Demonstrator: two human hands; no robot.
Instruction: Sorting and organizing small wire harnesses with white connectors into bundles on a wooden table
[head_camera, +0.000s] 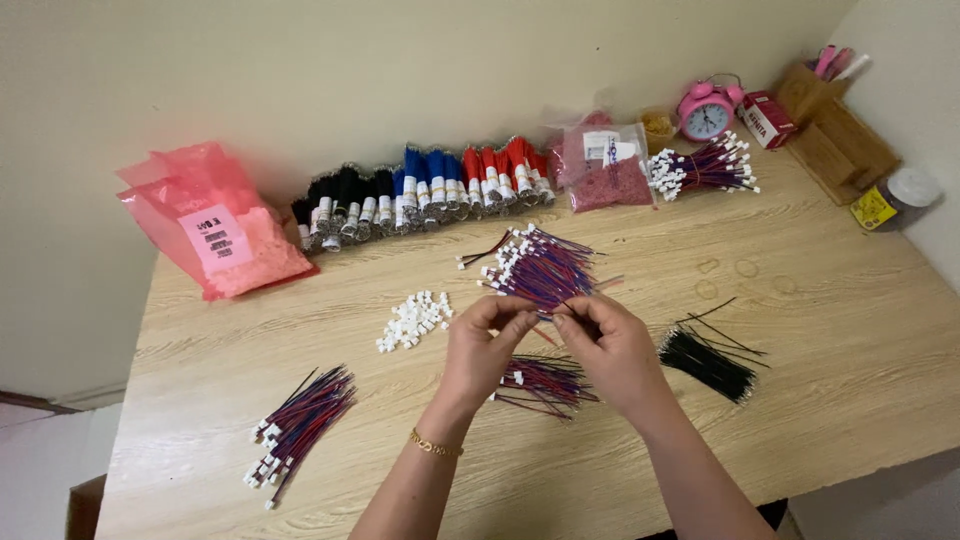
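Red-and-blue thin wires (545, 318), pinched between both grips: left hand (487, 345) and right hand (608, 350) meet fingertip to fingertip above the wooden tabletop (800, 330). Wire axis runs away from the grips, toward the fanned wire bundle (540, 268) just beyond. White plastic connectors (412, 320) lie left of the grips; black wires (708, 360) right.
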